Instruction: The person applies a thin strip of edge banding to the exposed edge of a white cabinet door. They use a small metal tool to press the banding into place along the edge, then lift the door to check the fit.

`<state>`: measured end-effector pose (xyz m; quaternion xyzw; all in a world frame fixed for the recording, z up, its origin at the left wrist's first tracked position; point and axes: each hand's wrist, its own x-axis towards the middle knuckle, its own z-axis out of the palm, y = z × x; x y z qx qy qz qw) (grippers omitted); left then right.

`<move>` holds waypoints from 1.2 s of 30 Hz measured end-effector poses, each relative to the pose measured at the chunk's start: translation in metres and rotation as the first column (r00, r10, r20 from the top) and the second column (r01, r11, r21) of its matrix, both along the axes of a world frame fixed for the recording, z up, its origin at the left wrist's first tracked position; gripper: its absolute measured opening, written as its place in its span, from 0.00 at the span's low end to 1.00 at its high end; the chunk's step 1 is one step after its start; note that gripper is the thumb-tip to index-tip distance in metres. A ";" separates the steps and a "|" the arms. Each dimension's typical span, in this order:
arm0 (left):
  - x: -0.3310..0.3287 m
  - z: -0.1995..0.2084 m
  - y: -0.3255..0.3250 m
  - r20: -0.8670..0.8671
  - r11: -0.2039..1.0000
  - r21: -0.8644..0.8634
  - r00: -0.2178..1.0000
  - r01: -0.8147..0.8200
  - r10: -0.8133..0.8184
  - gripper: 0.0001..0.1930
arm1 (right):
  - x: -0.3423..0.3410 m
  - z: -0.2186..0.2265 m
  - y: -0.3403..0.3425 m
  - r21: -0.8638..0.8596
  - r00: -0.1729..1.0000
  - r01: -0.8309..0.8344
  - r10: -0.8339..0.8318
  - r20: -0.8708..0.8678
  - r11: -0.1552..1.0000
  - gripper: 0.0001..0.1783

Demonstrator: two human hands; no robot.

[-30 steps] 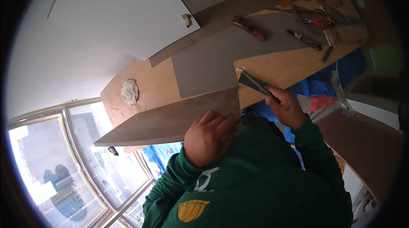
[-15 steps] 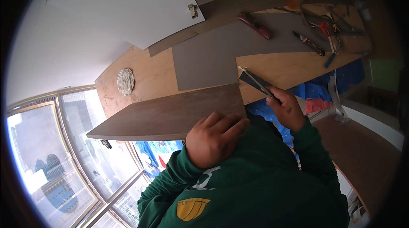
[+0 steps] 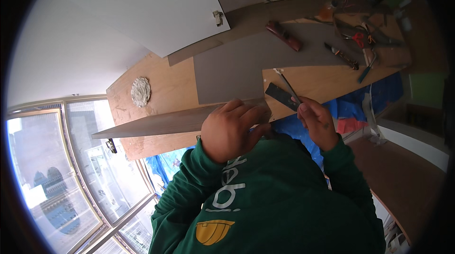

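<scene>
My left hand (image 3: 230, 130) is curled over the near edge of a long brown board (image 3: 175, 120), toward its right end. The board is tipped up, so it shows as a narrow band, and a metal hinge (image 3: 111, 146) sits at its left end. My right hand (image 3: 316, 122) is closed on a dark flat strip (image 3: 280, 95) and a thin rod (image 3: 288, 84) with a whitish tip. They spread apart from my fingers, above the bare wood right of the board. My palm hides their held ends.
The wooden bench (image 3: 159, 78) carries a grey-brown sheet (image 3: 232, 71), a round white pad (image 3: 141, 92), a dark red tool (image 3: 283, 36), a utility knife (image 3: 341, 56) and red-handled scissors (image 3: 358, 39). A white door panel (image 3: 156, 12) stands behind; windows (image 3: 57, 173) are at left.
The brown board has tilted up, its broad face narrowing, and my left hand has shifted slightly left and up with it. In my right hand, the strip and rod have fanned apart.
</scene>
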<state>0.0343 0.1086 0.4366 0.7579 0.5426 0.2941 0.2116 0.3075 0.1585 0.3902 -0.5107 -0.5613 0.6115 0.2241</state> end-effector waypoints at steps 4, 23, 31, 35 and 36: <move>0.001 -0.003 0.003 -0.015 0.999 0.015 0.999 -0.028 0.029 0.14 | -0.001 0.007 -0.010 0.041 0.997 0.047 -0.045 -0.055 0.998 0.22; -0.035 -0.029 0.001 -0.227 0.957 0.192 0.939 -0.216 0.257 0.25 | -0.037 0.022 -0.014 0.441 0.996 -0.042 0.004 0.088 0.897 0.15; -0.039 -0.034 0.003 -0.228 0.965 0.177 0.946 -0.193 0.231 0.26 | -0.062 0.036 0.010 0.640 0.984 -0.113 -0.006 0.180 0.760 0.16; -0.037 -0.037 0.001 -0.221 0.964 0.174 0.947 -0.199 0.235 0.26 | -0.065 0.030 0.012 0.676 0.973 -0.185 0.037 0.228 0.713 0.17; -0.037 -0.037 0.000 -0.214 0.959 0.200 0.947 -0.198 0.240 0.26 | -0.064 0.027 0.011 0.707 0.978 -0.182 0.055 0.199 0.683 0.17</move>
